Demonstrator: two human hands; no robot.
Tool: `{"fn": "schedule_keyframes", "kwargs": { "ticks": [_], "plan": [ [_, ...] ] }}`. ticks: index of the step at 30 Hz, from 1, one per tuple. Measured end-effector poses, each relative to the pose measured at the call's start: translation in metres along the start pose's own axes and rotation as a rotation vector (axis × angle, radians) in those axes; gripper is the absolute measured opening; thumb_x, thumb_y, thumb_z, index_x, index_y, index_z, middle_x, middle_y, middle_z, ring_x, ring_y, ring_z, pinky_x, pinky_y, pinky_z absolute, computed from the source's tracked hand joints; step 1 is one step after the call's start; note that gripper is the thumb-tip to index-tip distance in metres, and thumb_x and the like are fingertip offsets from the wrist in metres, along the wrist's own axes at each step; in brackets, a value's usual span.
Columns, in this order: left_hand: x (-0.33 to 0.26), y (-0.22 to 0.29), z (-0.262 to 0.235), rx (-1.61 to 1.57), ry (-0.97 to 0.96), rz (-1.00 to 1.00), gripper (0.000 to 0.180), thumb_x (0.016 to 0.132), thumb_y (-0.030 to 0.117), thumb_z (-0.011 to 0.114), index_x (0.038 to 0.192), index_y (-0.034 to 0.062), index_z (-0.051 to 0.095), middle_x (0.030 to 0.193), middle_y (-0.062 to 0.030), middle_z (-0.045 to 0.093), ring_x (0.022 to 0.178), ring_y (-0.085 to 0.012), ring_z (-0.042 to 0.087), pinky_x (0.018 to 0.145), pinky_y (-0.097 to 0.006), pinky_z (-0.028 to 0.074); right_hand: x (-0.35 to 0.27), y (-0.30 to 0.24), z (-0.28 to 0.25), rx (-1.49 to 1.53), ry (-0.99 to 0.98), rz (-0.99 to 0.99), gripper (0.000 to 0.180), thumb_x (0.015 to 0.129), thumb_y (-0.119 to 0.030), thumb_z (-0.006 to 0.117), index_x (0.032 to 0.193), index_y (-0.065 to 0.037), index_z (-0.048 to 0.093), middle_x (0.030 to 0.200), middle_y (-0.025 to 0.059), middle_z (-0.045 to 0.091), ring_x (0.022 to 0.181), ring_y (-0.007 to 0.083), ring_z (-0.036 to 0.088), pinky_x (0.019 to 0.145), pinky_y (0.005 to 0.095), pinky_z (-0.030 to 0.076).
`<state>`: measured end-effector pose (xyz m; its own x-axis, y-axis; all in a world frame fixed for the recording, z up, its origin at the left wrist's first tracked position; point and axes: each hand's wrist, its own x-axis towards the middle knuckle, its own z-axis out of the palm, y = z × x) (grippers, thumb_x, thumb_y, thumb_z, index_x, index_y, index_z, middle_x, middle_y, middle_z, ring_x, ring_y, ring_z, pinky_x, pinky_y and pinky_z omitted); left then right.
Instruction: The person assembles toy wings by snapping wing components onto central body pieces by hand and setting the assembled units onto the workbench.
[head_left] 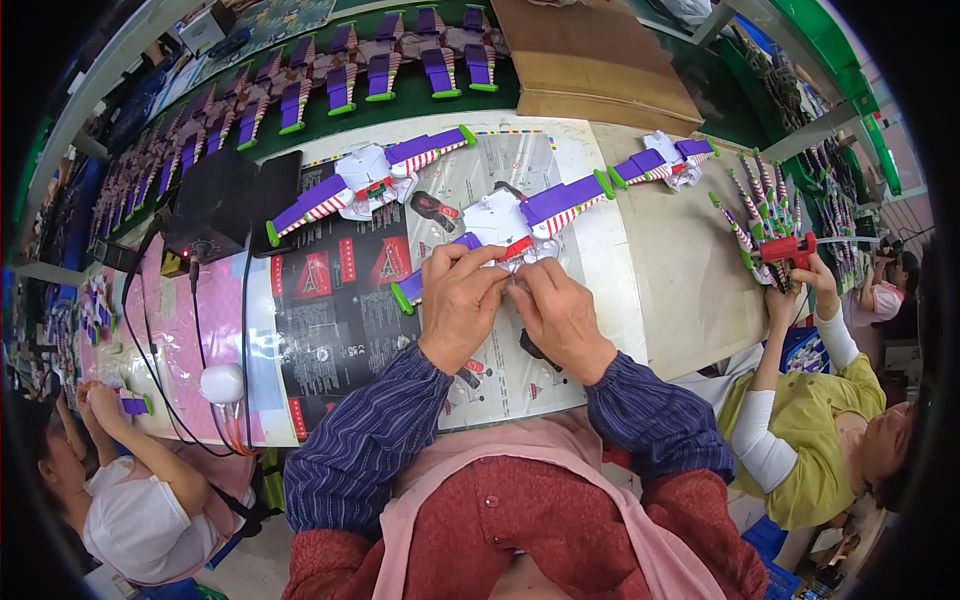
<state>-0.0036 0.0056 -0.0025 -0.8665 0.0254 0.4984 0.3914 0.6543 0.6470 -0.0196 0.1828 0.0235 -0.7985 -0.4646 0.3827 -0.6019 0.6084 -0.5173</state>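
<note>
Before me on the table lies a toy wing pack [505, 218] with a white body, purple wings, red-striped edges and green tips. My left hand [462, 300] grips its near edge, over the left wing, with thumb and fingers pressed together. My right hand [558, 308] is closed in a pinch at the body's near edge, beside a red part. Both sets of fingertips almost meet there. What the right fingertips hold is too small to name. A second wing pack [368, 180] lies beyond to the left, and a third [662, 162] to the right.
A black box [212, 205] with cables and a white round device [222, 384] stand left. Rows of wing packs [380, 75] fill the green belt behind, beside a brown carton [600, 65]. At right, a co-worker holds a red tool [787, 250]; another person works at far left.
</note>
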Motion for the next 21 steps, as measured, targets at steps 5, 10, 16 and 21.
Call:
{"fn": "schedule_keyframes", "kwargs": {
  "ticks": [5,10,16,21],
  "plan": [
    [0.001,0.003,0.001,0.004,-0.005,0.012,0.014,0.082,0.008,0.079,0.096,0.0064,0.079,0.121,-0.0002,0.075,0.107,-0.0284,0.058,0.099,-0.045,0.043,0.004,0.007,0.013,0.064,0.038,0.079,0.01,0.1,-0.011,0.066,0.105,-0.002,0.065,0.086,0.0165,0.065,0.07,0.0368,0.067,0.063,0.0453,0.054],
    [0.002,0.003,-0.002,0.03,0.0,0.059,0.012,0.083,0.008,0.079,0.094,0.0052,0.078,0.119,-0.0018,0.075,0.108,-0.0291,0.058,0.111,-0.056,0.038,0.001,0.01,0.018,0.261,0.123,0.154,0.005,0.1,-0.003,0.066,0.099,0.001,0.068,0.084,0.0128,0.069,0.068,0.0252,0.067,0.061,0.0359,0.051],
    [0.002,0.005,-0.001,0.034,-0.004,0.058,0.011,0.084,0.008,0.078,0.094,0.0043,0.078,0.12,-0.0033,0.074,0.109,-0.0292,0.057,0.115,-0.062,0.035,-0.003,0.016,0.024,0.421,0.057,0.341,0.006,0.102,-0.002,0.066,0.105,0.002,0.069,0.084,0.0076,0.067,0.064,0.0144,0.064,0.058,0.0293,0.05],
    [0.005,0.009,-0.005,0.082,-0.042,0.066,0.01,0.083,0.005,0.077,0.093,0.0031,0.078,0.121,-0.0045,0.074,0.107,-0.0292,0.057,0.116,-0.058,0.037,0.004,0.011,0.013,0.201,0.14,-0.005,0.016,0.092,0.001,0.07,0.108,-0.002,0.068,0.103,0.0155,0.068,0.079,0.0357,0.07,0.066,0.0417,0.058]
  ]
}}
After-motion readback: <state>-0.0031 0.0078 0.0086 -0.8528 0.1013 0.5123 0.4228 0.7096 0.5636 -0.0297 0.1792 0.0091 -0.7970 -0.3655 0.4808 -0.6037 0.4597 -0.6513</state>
